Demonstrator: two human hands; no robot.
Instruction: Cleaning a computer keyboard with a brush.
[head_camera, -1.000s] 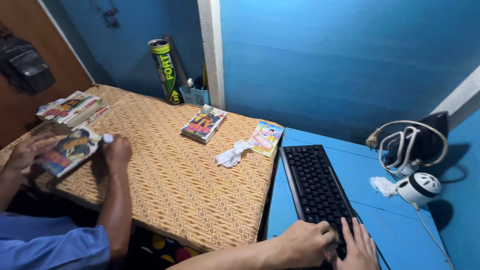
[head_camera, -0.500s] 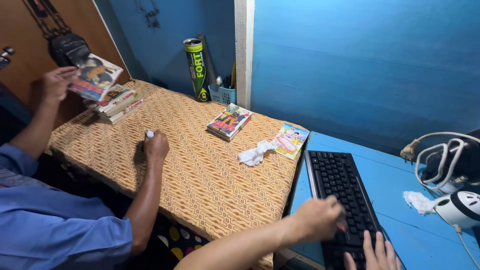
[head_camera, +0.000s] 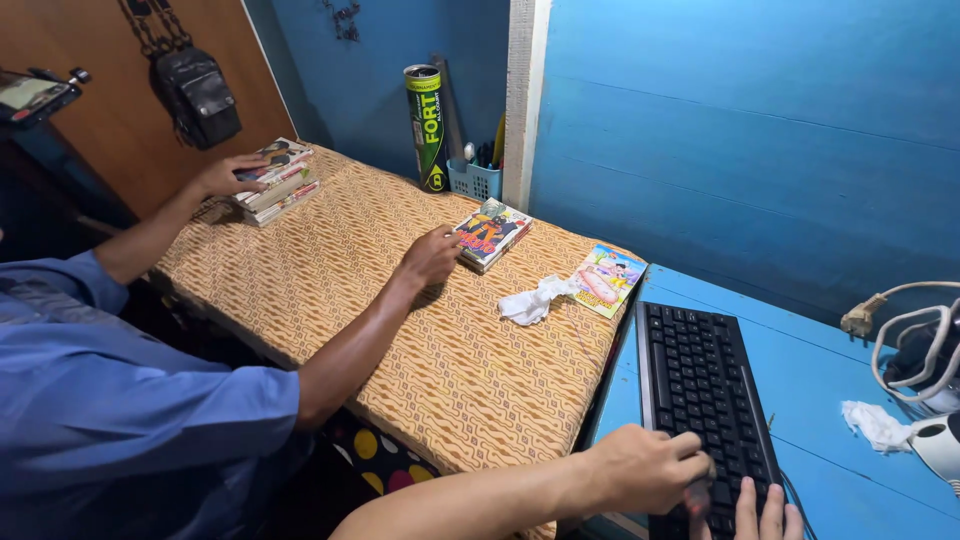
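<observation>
Two hands of the camera wearer sit at the bottom edge, both on the near end of a black keyboard (head_camera: 705, 385). The left hand (head_camera: 640, 468) is curled over something small against the keys; what it grips is hidden by the fingers. The right hand (head_camera: 760, 515) is cut off by the frame, only fingertips showing, so how far it is open cannot be told.

The keyboard lies flat on a blue desk (head_camera: 830, 370), its long axis running from the wearer toward the blue wall, near end cropped.

One co-worker in a blue shirt (head_camera: 110, 390), face out of view, sits at left. One of that person's hands (head_camera: 432, 255) touches a comic book (head_camera: 492, 232) on the patterned table cover (head_camera: 400, 330); the other hand (head_camera: 228, 175) rests on a stack of comic books (head_camera: 275, 180).

Other items: a crumpled white tissue (head_camera: 530, 300) beside a thin booklet (head_camera: 605, 280); a tall ball can (head_camera: 427, 125); a small blue basket (head_camera: 475, 178); another tissue (head_camera: 878, 425); a coiled white cable (head_camera: 915, 335), partly cut off.
</observation>
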